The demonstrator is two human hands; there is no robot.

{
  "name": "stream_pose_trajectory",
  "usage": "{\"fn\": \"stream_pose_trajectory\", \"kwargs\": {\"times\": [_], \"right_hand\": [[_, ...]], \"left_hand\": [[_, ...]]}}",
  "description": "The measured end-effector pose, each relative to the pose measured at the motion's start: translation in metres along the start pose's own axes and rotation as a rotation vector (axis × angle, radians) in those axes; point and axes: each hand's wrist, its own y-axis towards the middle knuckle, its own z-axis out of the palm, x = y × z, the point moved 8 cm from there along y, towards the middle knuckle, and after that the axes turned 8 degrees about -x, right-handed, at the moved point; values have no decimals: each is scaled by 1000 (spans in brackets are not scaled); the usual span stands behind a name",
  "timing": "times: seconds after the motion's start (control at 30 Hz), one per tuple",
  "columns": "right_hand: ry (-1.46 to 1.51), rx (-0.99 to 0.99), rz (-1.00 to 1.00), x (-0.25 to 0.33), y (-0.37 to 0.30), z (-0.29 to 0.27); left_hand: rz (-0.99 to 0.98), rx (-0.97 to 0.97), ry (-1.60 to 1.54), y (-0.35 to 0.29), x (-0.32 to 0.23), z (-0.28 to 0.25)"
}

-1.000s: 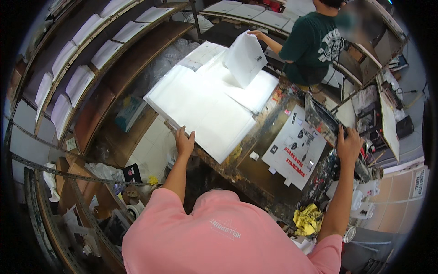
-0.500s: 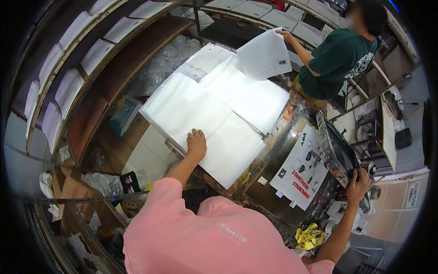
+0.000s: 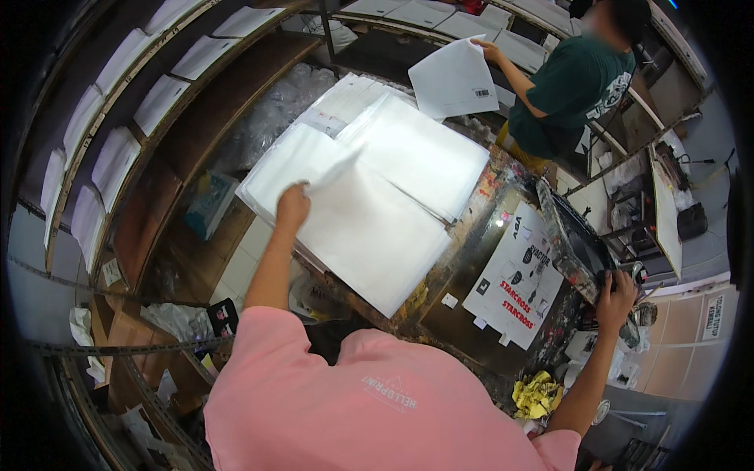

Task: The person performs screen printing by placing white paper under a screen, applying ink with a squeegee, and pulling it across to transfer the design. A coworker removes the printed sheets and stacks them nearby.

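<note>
Nearest, the right hand [image 3: 615,298] is curled over the edge of a dark frame [image 3: 567,255], tilted beside a printed sheet [image 3: 514,279] lying flat on the stained bench [image 3: 491,184]. Leftward, the left hand's grip [image 3: 293,206] appears pinched on a blank top sheet [image 3: 377,243]; lifting seems part done, the sheet not yet clear of its pile [image 3: 290,153]. Beyond a second pile [image 3: 428,153], a co-worker [image 3: 573,86] holds a marked sheet [image 3: 452,82].
</note>
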Motion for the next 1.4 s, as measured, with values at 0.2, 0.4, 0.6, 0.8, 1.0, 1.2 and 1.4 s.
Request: {"fn": "stream_pose_trajectory", "kwargs": {"times": [0.2,0.4,0.6,0.8,1.0,1.2,1.4], "right_hand": [[34,13,12,18,-5,-11],[27,-46,-5,19,-16,-12],[6,-41,-3,16,-21,-5],[-22,-25,-3,15,-29,-6],[10,-13,-20,25,-26,-3],[-3,16,9,10,-21,0],[3,22,-6,9,-15,-4]], "left_hand": [[389,-14,212,-3,-164,-126],[433,176,394,-140,-234,-33],[321,282,337,-244,-195,119],[207,549,258,-267,-205,124],[29,113,-64,-144,-107,95],[-37,100,331,-31,-46,86],[-156,335,374,4,-28,111]]}}
